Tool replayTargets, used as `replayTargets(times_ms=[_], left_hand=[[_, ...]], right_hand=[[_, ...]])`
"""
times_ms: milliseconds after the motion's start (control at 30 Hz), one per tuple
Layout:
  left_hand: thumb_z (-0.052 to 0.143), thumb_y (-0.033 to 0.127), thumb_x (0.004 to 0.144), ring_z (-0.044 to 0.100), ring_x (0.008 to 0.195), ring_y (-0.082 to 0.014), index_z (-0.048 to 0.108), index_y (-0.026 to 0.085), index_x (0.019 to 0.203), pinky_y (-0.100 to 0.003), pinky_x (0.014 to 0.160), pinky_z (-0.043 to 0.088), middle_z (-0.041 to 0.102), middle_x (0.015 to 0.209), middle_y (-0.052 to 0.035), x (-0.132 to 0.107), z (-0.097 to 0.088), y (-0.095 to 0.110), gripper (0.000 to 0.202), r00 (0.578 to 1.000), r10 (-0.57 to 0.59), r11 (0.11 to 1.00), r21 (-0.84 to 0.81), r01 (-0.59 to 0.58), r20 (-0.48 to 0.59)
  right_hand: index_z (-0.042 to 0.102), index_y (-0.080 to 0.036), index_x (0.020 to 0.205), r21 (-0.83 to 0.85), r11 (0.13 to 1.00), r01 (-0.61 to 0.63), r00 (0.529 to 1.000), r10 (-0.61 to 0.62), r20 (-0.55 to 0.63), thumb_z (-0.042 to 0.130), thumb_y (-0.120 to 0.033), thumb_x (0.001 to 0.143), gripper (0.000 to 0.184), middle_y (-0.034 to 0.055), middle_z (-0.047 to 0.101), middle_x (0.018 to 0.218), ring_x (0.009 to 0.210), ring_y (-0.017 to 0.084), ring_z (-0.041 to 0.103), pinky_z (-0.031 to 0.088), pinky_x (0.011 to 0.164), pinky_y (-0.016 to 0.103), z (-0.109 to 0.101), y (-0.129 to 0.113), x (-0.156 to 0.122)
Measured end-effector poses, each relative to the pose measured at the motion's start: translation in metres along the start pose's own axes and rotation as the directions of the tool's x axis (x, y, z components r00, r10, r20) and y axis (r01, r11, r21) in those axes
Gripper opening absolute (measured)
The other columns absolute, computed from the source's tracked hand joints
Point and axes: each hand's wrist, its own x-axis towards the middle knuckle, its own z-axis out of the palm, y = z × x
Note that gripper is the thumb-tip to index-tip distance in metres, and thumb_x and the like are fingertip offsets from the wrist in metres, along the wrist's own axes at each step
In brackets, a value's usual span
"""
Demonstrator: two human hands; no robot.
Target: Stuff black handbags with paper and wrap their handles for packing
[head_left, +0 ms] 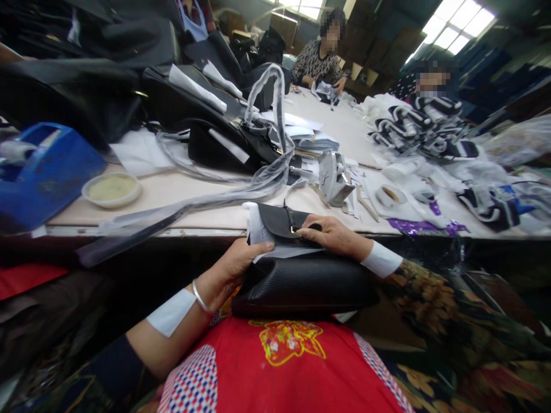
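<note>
A black leather handbag (301, 284) rests against the table's front edge, above a red apron (241, 367). White tissue paper (258, 226) shows under its flap (273, 218). My left hand (241, 261) grips the bag's left side, thumb lying on the paper. At the flap's front, my right hand (331, 232) has its fingers closed on the strap by a small gold buckle (293, 229); the fingertips are partly hidden. A plastic-wrapped strap (275, 172) loops across the table behind the bag.
A blue tape dispenser (55, 172) and a shallow dish (111, 190) stand at left. Black bags (215, 137) pile up behind. A grey metal block (333, 180) sits beyond my right hand. Wrapped black-and-white items (422, 123) heap at right. Two people (322, 60) are across the table.
</note>
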Motion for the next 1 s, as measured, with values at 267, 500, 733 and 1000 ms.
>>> replayTargets(times_ms=[267,500,733,1000], left_hand=[[0.087,0.034,0.065,0.072,0.085,-0.0273,0.074,0.009,0.110,-0.036,0.083,0.052,0.078,0.101,-0.0131,-0.002,-0.004,-0.009,0.053,0.994,-0.060,0.998,-0.001,0.060,-0.088],[0.086,0.033,0.065,0.070,0.076,-0.0238,0.074,0.008,0.106,-0.035,0.077,0.052,0.078,0.093,-0.0120,-0.005,0.000,-0.016,0.050,0.992,-0.095,0.994,-0.069,0.089,-0.083],[0.086,0.031,0.064,0.071,0.077,-0.0242,0.075,0.009,0.105,-0.037,0.081,0.053,0.078,0.093,-0.0120,-0.005,0.004,-0.015,0.048,0.992,-0.102,0.992,-0.085,0.095,-0.080],[0.085,0.027,0.066,0.073,0.079,-0.0262,0.075,0.007,0.109,-0.037,0.082,0.054,0.079,0.095,-0.0142,-0.003,0.002,-0.009,0.048,0.988,-0.152,0.983,-0.110,0.148,-0.034]], right_hand=[[0.076,-0.017,0.099,-0.093,0.979,0.179,0.981,-0.171,0.091,0.055,-0.038,0.098,0.029,0.0089,0.064,0.101,0.092,0.020,0.064,0.052,0.088,0.034,0.006,0.004,-0.013],[0.067,-0.008,0.108,-0.608,0.735,0.301,0.939,-0.119,0.322,0.051,-0.011,0.092,0.023,0.0150,0.060,0.099,0.080,0.023,0.059,0.051,0.077,0.036,0.027,-0.025,-0.024],[0.062,-0.006,0.115,-0.670,0.688,0.278,0.960,-0.170,0.223,0.043,-0.017,0.098,0.027,0.0167,0.059,0.101,0.086,0.024,0.058,0.052,0.078,0.035,0.044,-0.012,-0.030],[0.068,-0.019,0.116,-0.285,0.916,0.282,0.953,-0.301,-0.026,0.052,-0.030,0.100,0.025,0.0119,0.060,0.109,0.097,0.022,0.062,0.055,0.089,0.038,0.025,0.008,-0.031]])
